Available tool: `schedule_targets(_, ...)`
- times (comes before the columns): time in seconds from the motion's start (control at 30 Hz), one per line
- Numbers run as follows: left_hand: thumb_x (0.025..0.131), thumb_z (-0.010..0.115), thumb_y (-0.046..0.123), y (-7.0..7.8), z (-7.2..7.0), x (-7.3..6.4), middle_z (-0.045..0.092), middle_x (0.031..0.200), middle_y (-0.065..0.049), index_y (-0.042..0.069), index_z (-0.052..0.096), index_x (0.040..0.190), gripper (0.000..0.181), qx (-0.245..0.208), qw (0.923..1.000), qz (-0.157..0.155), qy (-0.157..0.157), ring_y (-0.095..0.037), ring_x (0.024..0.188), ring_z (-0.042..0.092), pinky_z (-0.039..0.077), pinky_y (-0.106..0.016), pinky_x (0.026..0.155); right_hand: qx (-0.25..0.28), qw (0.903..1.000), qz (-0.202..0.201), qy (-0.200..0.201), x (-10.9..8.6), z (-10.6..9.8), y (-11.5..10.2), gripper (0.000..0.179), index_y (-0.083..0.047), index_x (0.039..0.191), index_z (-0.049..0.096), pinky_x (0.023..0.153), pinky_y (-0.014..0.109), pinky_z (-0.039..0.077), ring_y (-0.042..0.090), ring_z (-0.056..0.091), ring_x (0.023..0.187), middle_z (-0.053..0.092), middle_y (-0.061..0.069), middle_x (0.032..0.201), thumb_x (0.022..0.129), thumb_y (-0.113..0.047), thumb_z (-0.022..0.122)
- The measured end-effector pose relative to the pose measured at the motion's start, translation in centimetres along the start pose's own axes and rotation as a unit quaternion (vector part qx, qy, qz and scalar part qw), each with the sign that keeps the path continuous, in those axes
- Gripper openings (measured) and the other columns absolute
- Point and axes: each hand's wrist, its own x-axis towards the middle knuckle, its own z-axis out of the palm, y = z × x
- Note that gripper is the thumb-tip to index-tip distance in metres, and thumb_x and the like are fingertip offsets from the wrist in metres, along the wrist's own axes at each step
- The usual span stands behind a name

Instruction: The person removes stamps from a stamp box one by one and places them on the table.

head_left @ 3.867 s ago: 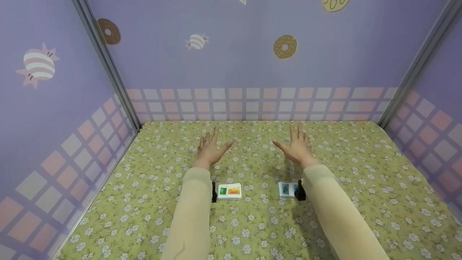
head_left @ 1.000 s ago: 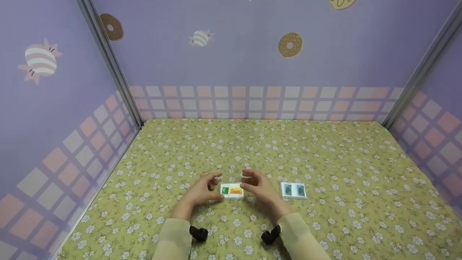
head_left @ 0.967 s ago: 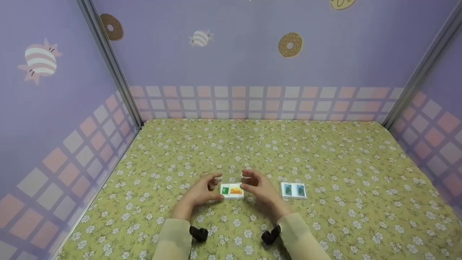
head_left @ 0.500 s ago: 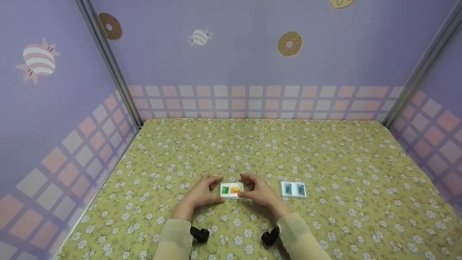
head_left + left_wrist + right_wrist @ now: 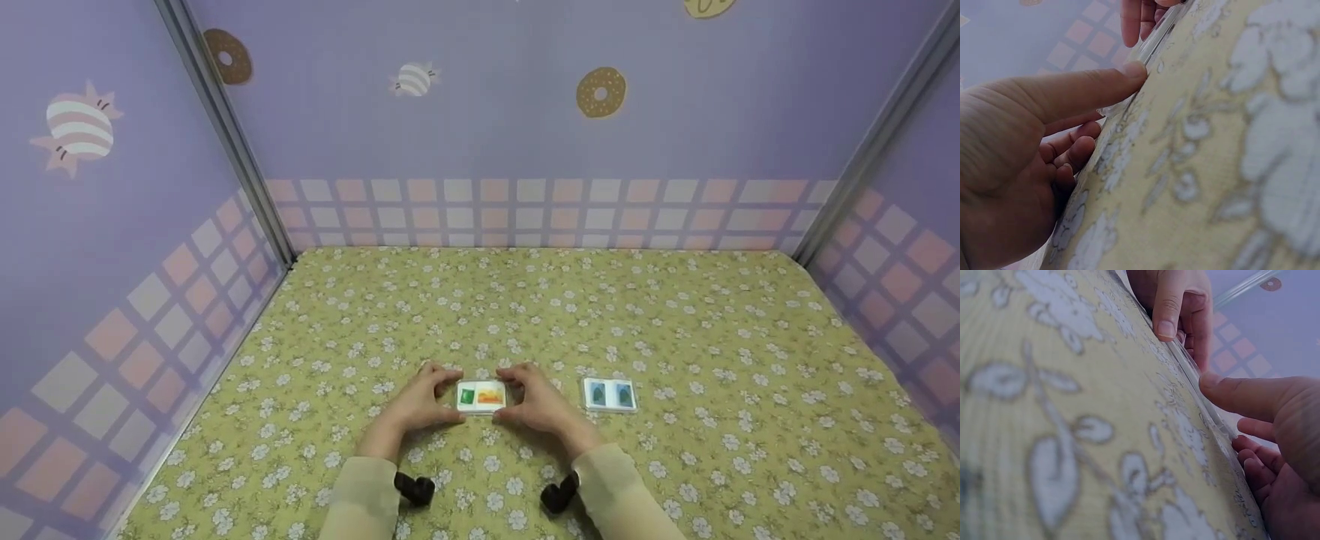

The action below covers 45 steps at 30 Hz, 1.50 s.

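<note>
In the head view a small flat clear case (image 5: 482, 396) lies on the cloth, its white face printed with a green and an orange picture. My left hand (image 5: 416, 399) holds its left end, thumb at the near edge and fingers at the far edge. At the opposite end my right hand (image 5: 541, 403) grips the same way. The wrist views show the case's clear rim (image 5: 1158, 40) low against the cloth, with both thumbs at it. A second clear case (image 5: 610, 394), with two blue pictures, lies to the right, apart from both hands.
A yellow-green flowered cloth (image 5: 525, 307) covers the table. Purple walls with a pink and white tile print (image 5: 495, 214) enclose it at the back and sides. Grey posts (image 5: 232, 142) stand at the back corners.
From reaching forward over the table, both hands have drawn back to the case with the green and orange pictures. The right thumb has slid from its face to its near edge.
</note>
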Motion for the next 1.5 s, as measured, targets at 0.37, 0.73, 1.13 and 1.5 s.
schedule_targets(0.37, 0.079, 0.090, 0.016, 0.03, 0.00, 0.06, 0.048, 0.116, -0.009, 0.005, 0.059, 0.143, 0.072, -0.004, 1.0000, 0.000, -0.004, -0.022, 0.103, 0.043, 0.040, -0.036, 0.086, -0.031, 0.9994, -0.017, 0.006, 0.06, 0.22, 0.19, 0.068, 0.000, 0.140, 0.058, 0.108, 0.057, 0.043, 0.034, 0.051, 0.123, 0.050, 0.018, 0.132, 0.082, -0.019, 0.088)
schedule_targets(0.73, 0.081, 0.088, 0.016, 0.15, -0.15, -0.06, 0.049, 0.124, -0.009, 0.005, 0.059, 0.141, 0.068, -0.009, 0.9999, -0.003, -0.012, -0.024, 0.107, 0.046, 0.043, -0.042, 0.094, -0.053, 0.9985, -0.011, 0.008, 0.15, 0.36, 0.16, 0.067, -0.002, 0.141, 0.058, 0.106, 0.056, 0.043, 0.031, 0.052, 0.119, 0.051, 0.016, 0.129, 0.083, -0.021, 0.087)
schedule_targets(1.13, 0.082, 0.088, 0.016, -0.06, -0.04, -0.02, 0.049, 0.123, -0.010, 0.004, 0.059, 0.140, 0.066, -0.008, 0.9999, 0.007, -0.011, -0.025, 0.109, 0.046, 0.043, -0.044, 0.095, -0.054, 0.9983, -0.017, 0.010, 0.18, 0.35, 0.15, 0.062, -0.002, 0.136, 0.061, 0.107, 0.056, 0.042, 0.032, 0.052, 0.119, 0.052, 0.016, 0.126, 0.083, -0.021, 0.087)
schedule_targets(1.5, 0.081, 0.088, 0.015, 0.03, -0.07, -0.16, 0.050, 0.124, -0.009, 0.005, 0.059, 0.142, 0.068, -0.006, 0.9999, 0.000, -0.012, -0.026, 0.112, 0.049, 0.045, -0.046, 0.097, -0.052, 0.9983, -0.020, 0.014, 0.18, 0.39, 0.11, 0.060, -0.002, 0.134, 0.062, 0.105, 0.055, 0.044, 0.030, 0.053, 0.115, 0.053, 0.015, 0.124, 0.082, -0.020, 0.087)
